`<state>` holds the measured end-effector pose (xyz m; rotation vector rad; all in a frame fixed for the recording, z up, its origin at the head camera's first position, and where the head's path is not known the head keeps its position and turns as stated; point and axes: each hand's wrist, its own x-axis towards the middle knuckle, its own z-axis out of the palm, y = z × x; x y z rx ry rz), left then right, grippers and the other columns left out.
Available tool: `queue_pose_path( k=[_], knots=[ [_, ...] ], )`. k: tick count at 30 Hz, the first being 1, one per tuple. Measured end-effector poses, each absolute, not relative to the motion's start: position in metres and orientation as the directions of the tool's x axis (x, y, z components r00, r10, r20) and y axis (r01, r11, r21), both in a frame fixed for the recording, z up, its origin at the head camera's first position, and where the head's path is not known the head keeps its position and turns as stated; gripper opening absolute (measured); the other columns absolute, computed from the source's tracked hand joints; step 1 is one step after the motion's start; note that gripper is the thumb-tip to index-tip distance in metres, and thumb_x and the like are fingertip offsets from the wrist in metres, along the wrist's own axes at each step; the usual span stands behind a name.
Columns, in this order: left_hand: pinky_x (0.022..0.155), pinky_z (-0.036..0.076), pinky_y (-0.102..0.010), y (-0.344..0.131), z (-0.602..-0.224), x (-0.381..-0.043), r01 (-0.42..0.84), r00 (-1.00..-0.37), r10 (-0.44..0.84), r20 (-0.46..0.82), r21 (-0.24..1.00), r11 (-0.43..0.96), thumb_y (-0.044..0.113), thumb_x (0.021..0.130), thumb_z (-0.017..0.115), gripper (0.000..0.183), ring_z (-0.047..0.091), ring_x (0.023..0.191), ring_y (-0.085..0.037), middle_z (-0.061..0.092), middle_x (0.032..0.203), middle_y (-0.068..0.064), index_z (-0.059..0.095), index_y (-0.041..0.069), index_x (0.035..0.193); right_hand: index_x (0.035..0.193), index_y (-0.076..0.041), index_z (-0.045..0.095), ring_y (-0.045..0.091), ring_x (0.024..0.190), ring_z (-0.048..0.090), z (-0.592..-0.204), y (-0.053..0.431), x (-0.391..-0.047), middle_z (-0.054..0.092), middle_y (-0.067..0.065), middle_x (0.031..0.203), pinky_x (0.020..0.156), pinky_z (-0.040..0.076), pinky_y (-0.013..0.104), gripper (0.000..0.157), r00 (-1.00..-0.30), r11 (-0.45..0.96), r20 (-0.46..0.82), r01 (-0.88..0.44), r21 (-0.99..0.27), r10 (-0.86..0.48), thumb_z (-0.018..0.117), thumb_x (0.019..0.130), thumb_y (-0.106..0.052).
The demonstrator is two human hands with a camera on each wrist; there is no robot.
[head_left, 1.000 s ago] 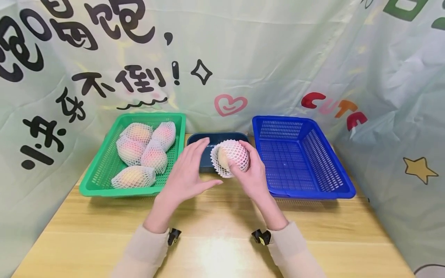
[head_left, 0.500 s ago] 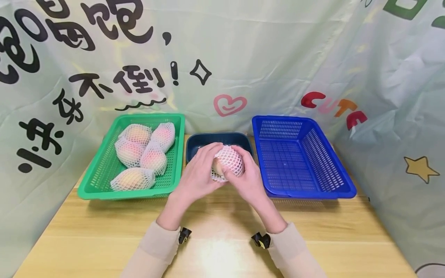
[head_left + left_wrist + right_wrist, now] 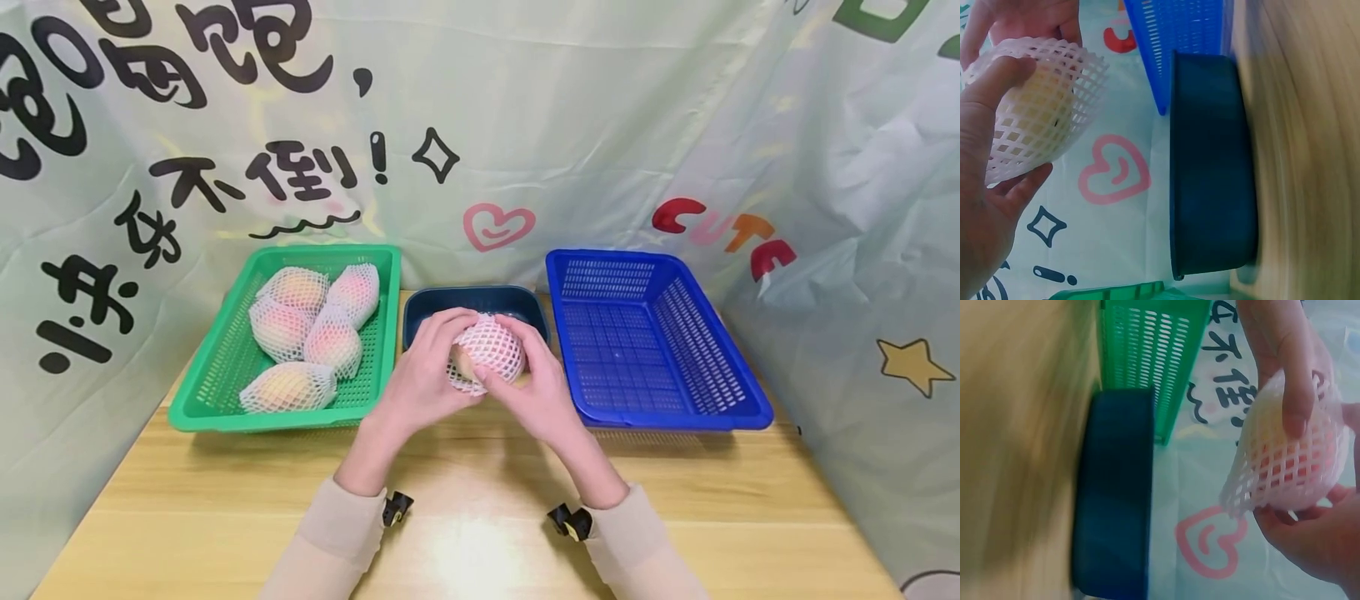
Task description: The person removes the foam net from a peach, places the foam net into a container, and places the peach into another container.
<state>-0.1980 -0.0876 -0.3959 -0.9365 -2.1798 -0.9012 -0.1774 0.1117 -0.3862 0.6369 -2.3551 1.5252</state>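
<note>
A round yellow-and-red fruit point(image 3: 491, 346) in a white foam net is held up between both hands, in front of the dark blue tray point(image 3: 420, 302). My left hand point(image 3: 426, 375) grips it from the left side. From the right, my right hand point(image 3: 536, 383) holds it with the thumb across the front. The left wrist view shows the net point(image 3: 1088, 81) loose at one end, with pale yellow skin under the mesh. Red skin shows through the netted fruit point(image 3: 1291, 462) in the right wrist view. Fingers behind the fruit are partly hidden.
On the left, a green basket point(image 3: 197, 392) holds several netted fruits point(image 3: 288, 387). A blue basket point(image 3: 615, 354) stands on the right with its grid floor visible. All rest on a wooden table point(image 3: 480, 517), against a printed cloth backdrop point(image 3: 585, 150).
My left hand has moved right from beside the fruit and taken hold of it. The fruit has shifted slightly left and toward me. Over the last half second little differs.
</note>
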Motion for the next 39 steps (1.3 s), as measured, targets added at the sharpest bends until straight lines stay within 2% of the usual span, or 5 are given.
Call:
queue_pose_path(
  k=[8, 15, 25, 35, 39],
  knots=[
    [0.11, 0.045, -0.044, -0.089, -0.388, -0.195, 0.816, -0.561, 0.308, 0.768, 0.452, 0.36, 0.013, 0.062, 0.098, 0.091, 0.051, 0.131, -0.029, 0.052, 0.143, -0.014, 0.051, 0.003, 0.139, 0.154, -0.01, 0.048, 0.021, 0.125, 0.059, -0.38, 0.125, -0.177, 0.056, 0.008, 0.15, 0.101, 0.049, 0.032, 0.053, -0.765, 0.222, 0.586, -0.641, -0.735, -0.269, 0.061, 0.103, -0.012],
    [0.111, 0.043, -0.04, -0.087, -0.384, -0.191, 0.808, -0.587, 0.191, 0.787, 0.552, 0.208, 0.01, 0.061, 0.096, 0.09, 0.054, 0.129, -0.03, 0.057, 0.14, -0.013, 0.052, 0.003, 0.139, 0.139, 0.011, 0.054, 0.031, 0.126, 0.057, -0.379, 0.125, -0.177, 0.062, 0.018, 0.136, 0.106, 0.048, 0.031, 0.036, -0.712, -0.036, 0.697, -0.697, -0.716, -0.086, 0.046, 0.104, 0.007],
    [0.109, 0.046, -0.037, -0.087, -0.378, -0.187, 0.741, -0.668, 0.108, 0.737, 0.672, -0.003, 0.001, 0.063, 0.092, 0.089, 0.057, 0.125, -0.03, 0.06, 0.138, -0.013, 0.05, 0.001, 0.141, 0.112, 0.02, 0.057, 0.015, 0.093, 0.068, -0.377, 0.124, -0.178, 0.07, 0.002, 0.099, 0.086, 0.057, 0.027, 0.019, -0.785, -0.156, 0.601, -0.619, -0.77, 0.151, 0.053, 0.105, 0.002],
    [0.105, 0.049, -0.035, -0.088, -0.379, -0.188, 0.715, -0.688, 0.102, 0.718, 0.696, -0.074, -0.007, 0.064, 0.089, 0.088, 0.057, 0.123, -0.03, 0.059, 0.138, -0.015, 0.048, -0.002, 0.141, 0.109, 0.013, 0.067, 0.006, 0.076, 0.063, -0.381, 0.123, -0.178, 0.07, -0.006, 0.089, 0.068, 0.053, 0.02, 0.013, -0.871, -0.009, 0.491, -0.491, -0.871, -0.013, 0.061, 0.101, 0.004],
    [0.103, 0.05, -0.034, -0.089, -0.379, -0.189, 0.712, -0.687, 0.113, 0.717, 0.696, -0.091, -0.009, 0.064, 0.089, 0.088, 0.058, 0.123, -0.03, 0.058, 0.138, -0.016, 0.048, -0.002, 0.142, 0.113, 0.011, 0.067, 0.008, 0.074, 0.064, -0.382, 0.122, -0.179, 0.071, 0.001, 0.09, 0.067, 0.056, 0.023, 0.015, -0.896, 0.073, 0.434, -0.441, -0.895, -0.095, 0.06, 0.101, 0.005]
  ],
)
